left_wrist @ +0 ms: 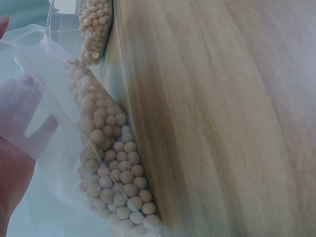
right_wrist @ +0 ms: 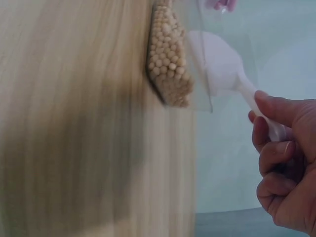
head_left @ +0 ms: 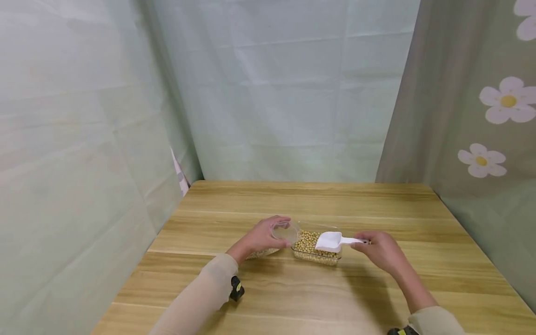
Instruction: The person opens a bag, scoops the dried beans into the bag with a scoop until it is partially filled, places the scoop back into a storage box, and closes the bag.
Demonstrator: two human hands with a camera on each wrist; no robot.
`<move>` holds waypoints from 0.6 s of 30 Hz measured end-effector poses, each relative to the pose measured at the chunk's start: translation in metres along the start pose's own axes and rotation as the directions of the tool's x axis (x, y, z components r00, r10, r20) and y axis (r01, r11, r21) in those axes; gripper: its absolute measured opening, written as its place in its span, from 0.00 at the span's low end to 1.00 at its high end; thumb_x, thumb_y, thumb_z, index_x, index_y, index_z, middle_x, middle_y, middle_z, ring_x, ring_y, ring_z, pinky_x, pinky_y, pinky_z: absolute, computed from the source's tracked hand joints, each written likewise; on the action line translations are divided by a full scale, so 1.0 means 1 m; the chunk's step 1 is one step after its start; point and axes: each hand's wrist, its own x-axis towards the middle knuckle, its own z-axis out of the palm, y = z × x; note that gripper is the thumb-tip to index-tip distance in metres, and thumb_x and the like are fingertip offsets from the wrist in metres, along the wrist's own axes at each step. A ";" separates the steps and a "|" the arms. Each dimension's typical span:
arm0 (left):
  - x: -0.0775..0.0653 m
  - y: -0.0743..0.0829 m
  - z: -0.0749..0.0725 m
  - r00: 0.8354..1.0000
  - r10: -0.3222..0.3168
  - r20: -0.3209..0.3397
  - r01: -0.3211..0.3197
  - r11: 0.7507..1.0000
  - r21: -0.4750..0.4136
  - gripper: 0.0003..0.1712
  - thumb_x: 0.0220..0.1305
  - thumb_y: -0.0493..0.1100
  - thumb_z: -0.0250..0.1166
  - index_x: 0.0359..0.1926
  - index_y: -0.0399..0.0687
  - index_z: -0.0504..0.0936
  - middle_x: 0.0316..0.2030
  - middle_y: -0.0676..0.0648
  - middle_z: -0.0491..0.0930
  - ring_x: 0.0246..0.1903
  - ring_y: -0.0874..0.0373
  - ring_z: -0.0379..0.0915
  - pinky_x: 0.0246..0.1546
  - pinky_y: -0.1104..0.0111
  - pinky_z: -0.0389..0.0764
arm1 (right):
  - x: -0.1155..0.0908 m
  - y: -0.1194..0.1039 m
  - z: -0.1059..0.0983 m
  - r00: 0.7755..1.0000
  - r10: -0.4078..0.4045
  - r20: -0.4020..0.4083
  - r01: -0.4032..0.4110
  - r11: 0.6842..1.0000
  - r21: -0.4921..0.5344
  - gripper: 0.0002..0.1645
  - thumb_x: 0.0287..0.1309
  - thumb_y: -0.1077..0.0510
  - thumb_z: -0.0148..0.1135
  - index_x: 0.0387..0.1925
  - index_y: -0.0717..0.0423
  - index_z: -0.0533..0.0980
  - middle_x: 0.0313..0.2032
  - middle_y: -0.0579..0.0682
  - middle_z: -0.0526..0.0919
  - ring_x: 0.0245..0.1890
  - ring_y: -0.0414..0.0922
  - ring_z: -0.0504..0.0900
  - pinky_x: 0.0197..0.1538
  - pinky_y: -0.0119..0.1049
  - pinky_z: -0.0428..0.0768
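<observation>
My left hand (head_left: 264,235) holds a clear plastic bag (left_wrist: 54,163) by its mouth, thumb and fingers curved around the round opening. Pale yellow soybeans (left_wrist: 123,182) fill the bag's lower part, which rests on the table. To the right of the bag stands a clear rectangular container (head_left: 318,258), with more soybeans (head_left: 307,239) inside. My right hand (head_left: 383,251) grips a white scoop (head_left: 329,242) by its handle, fingers curled around it in the right wrist view. The scoop's bowl is over the container's right part; whether it holds beans cannot be made out.
Everything sits on a wood-grain table (head_left: 259,200). Pale cloth (head_left: 284,93) hangs behind and to the left of it. A curtain with white flowers (head_left: 481,160) hangs along the right side.
</observation>
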 end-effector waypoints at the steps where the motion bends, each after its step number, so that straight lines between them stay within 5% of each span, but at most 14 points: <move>1: 0.001 -0.003 0.001 1.000 -0.005 -0.001 0.005 1.000 0.004 0.40 0.48 0.42 0.70 0.62 0.43 0.64 0.54 0.39 0.70 0.36 0.54 0.77 0.37 0.68 0.77 | 0.000 -0.002 0.000 1.000 -0.012 0.009 0.012 1.000 -0.027 0.14 0.52 0.51 0.64 0.37 0.55 0.81 0.26 0.45 0.78 0.25 0.43 0.70 0.27 0.37 0.68; 8: 0.006 -0.027 0.004 1.000 -0.015 -0.016 0.016 0.999 0.041 0.43 0.45 0.53 0.71 0.63 0.54 0.64 0.54 0.50 0.72 0.39 0.59 0.76 0.37 0.69 0.76 | 0.004 -0.018 0.006 0.997 -0.069 0.029 0.073 0.975 -0.211 0.15 0.50 0.51 0.64 0.38 0.55 0.82 0.34 0.48 0.83 0.36 0.49 0.79 0.35 0.46 0.74; 13: 0.007 -0.029 0.004 1.000 -0.004 -0.009 0.004 0.999 0.042 0.43 0.45 0.54 0.71 0.63 0.52 0.64 0.54 0.49 0.72 0.42 0.56 0.75 0.37 0.69 0.76 | 0.010 -0.015 0.025 0.998 -0.057 0.003 0.057 0.983 -0.172 0.16 0.50 0.51 0.64 0.39 0.56 0.82 0.36 0.50 0.83 0.38 0.50 0.79 0.36 0.47 0.75; 18: 0.007 -0.031 0.004 1.000 0.005 -0.016 -0.004 0.998 0.060 0.44 0.45 0.55 0.71 0.63 0.48 0.64 0.54 0.48 0.72 0.45 0.53 0.73 0.40 0.66 0.75 | 0.018 -0.012 0.048 0.998 -0.057 -0.016 0.056 0.997 -0.058 0.13 0.51 0.53 0.64 0.38 0.55 0.82 0.25 0.45 0.80 0.22 0.43 0.72 0.24 0.38 0.69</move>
